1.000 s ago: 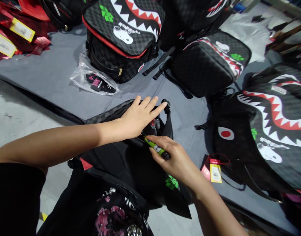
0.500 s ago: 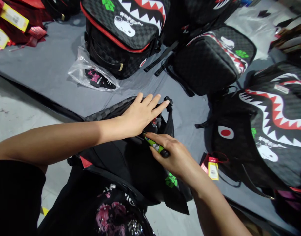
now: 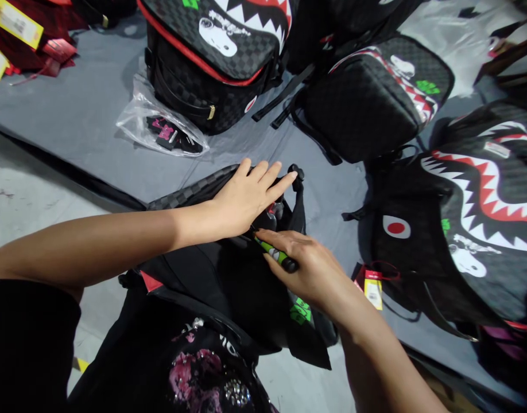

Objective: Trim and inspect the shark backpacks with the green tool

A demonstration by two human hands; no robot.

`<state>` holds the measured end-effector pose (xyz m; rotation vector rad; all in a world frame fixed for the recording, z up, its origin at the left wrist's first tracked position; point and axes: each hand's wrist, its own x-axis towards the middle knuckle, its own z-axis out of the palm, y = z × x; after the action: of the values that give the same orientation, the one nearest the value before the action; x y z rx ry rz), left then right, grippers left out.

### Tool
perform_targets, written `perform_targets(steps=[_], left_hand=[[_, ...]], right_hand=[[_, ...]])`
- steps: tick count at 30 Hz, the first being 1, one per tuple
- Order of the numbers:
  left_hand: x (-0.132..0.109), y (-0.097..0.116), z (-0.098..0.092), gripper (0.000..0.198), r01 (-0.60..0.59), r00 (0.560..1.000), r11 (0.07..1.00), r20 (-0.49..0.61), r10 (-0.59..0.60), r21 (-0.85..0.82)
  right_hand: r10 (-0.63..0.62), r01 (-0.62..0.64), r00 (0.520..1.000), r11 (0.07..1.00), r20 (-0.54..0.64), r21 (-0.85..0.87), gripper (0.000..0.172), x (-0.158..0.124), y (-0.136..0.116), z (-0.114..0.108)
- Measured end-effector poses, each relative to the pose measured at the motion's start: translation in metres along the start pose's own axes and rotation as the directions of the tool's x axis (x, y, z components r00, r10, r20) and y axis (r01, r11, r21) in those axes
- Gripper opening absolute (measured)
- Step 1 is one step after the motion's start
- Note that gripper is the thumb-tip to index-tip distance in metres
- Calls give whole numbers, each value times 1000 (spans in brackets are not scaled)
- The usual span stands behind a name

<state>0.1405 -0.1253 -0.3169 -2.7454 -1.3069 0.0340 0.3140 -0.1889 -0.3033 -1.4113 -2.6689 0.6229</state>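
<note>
Now: green tool at a checkered backpack

Head view: the left hand (image 3: 246, 198) lies flat and open on the black, checker-textured backpack (image 3: 220, 275). Just below it, the right hand (image 3: 309, 268) is closed round a slim green tool (image 3: 275, 256). The tool's long axis slants up-left, tip at the left palm. Beyond the hands, a grey mat (image 3: 82, 120) covers the concrete floor (image 3: 26, 195).

Left hand (image 3: 246, 198) lies on the backpack (image 3: 229, 289), right hand (image 3: 313, 272) and tool (image 3: 275, 256) just beside.

Checkered shark-mouth backpack (image 3: 220, 63) upright on grey mat (image 3: 74, 115); clear plastic bag (image 3: 160, 129) just beside it. Second backpack (image 3: 375, 97) on its side. Third backpack (image 3: 470, 218) lying flat at right, yellow hang tag (image 3: 372, 292) near it. Red bags (image 3: 31, 28) top left.
</note>
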Motion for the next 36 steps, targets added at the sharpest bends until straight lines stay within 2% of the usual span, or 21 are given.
perform_targets(steps=[5, 13, 21, 29, 32, 36], left_hand=[[0, 0, 2, 98, 6, 1000, 1000, -3, -6, -19], [0, -1, 0, 95, 3, 1000, 999, -3, -3, -38], [2, -1, 0, 92, 19, 1000, 998, 16, -18, -61], [2, -1, 0, 93, 7, 1000, 998, 8, -7, -58], [1, -1, 0, 95, 0, 1000, 999, 0, 0, -42], [1, -2, -2, 94, 1, 1000, 998, 24, 1, -61]], right_hand=[[61, -61, 998, 993, -1, -97, 37, 1, -5, 0], [80, -79, 997, 983, 2, -164, 35, 3, -13, -1], [91, -88, 996, 991, 25, -103, 37, 3, -11, -3], [84, -85, 996, 991, -15, -101, 38, 2, -12, -1], [123, -120, 992, 985, 10, -126, 36, 2, -13, -1], [112, -110, 993, 990, 23, -85, 38, 2, -12, -3]])
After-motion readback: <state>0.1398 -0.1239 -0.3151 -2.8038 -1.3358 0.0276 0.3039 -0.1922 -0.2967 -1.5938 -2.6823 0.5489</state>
